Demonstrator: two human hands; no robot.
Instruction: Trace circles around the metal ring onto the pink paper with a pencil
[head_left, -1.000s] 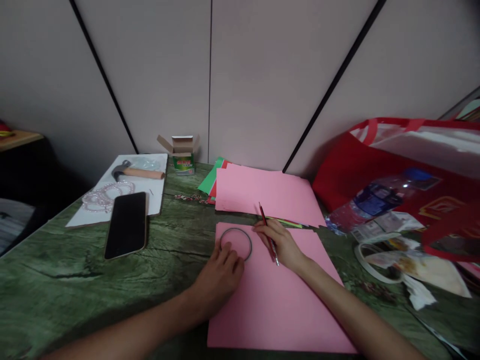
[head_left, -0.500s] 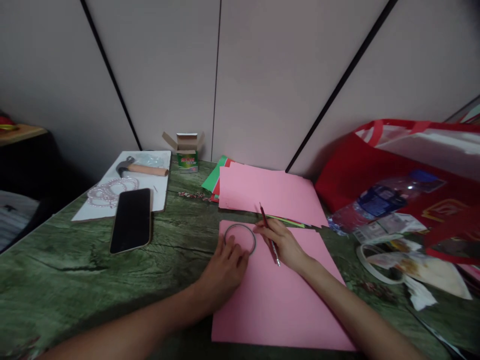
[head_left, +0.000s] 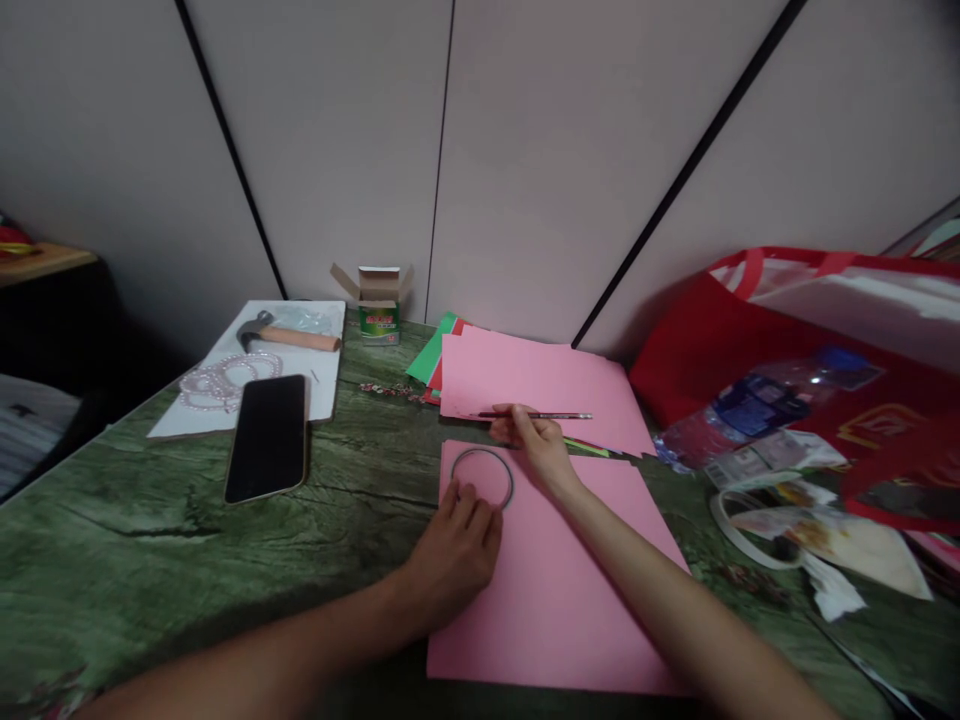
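A thin grey ring (head_left: 484, 450) lies flat near the upper left corner of a pink paper sheet (head_left: 525, 620). My left hand (head_left: 454, 555) rests on that sheet, fingers curled over the ring's near edge and pressing it down. Just beyond the ring, my right hand (head_left: 536, 445) pinches a dark red pencil (head_left: 562, 415). The pencil is held nearly level, its point to the left and its silver end to the right, above the edge of a second pink paper stack (head_left: 547, 370).
Left are a phone (head_left: 268, 440), bead strands (head_left: 217, 382) and a hammer (head_left: 300, 337) on a white board (head_left: 324, 390). A small open box (head_left: 380, 318) stands behind. To the right are a plastic bottle (head_left: 750, 410), a red bag (head_left: 675, 350) and a tape roll (head_left: 724, 530).
My right hand has moved up and turned, so the pencil has swung from steep to nearly level, pointing left. My left hand stays at the ring, its fingers drawn slightly nearer me.
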